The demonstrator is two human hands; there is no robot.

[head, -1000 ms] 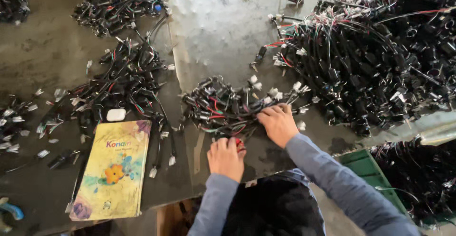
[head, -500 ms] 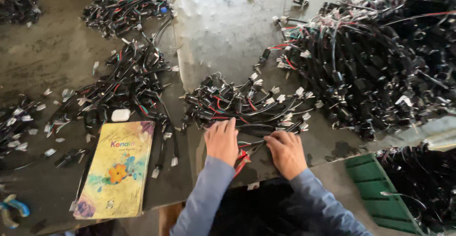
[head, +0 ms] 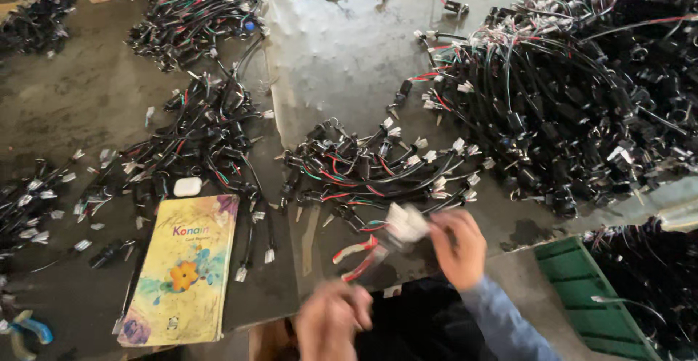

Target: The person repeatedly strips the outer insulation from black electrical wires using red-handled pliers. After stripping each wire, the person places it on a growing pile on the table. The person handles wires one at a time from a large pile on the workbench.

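From the head view, a dark, stained bench (head: pixel 87 114) is strewn with heaps of black wire harnesses (head: pixel 582 99), a yellow flowered booklet (head: pixel 182 270) and red-handled pliers (head: pixel 360 253). The right hand (head: pixel 458 248) pinches a white connector (head: pixel 406 223) just above the pliers. The left hand (head: pixel 333 325) is blurred at the near edge, so I cannot tell its grip.

A small bundle of wire harnesses (head: pixel 374 168) lies at the centre of the table (head: pixel 342 55), with a far bigger heap (head: pixel 574 92) filling the upper right of the frame. Pliers (head: pixel 360 253) lie just below the small bundle, between the right hand (head: pixel 458 248) and the left hand (head: pixel 331 325) at the bottom edge. A notebook (head: pixel 182 270) lies at lower left, with a crate (head: pixel 596 310) in the lower right corner.
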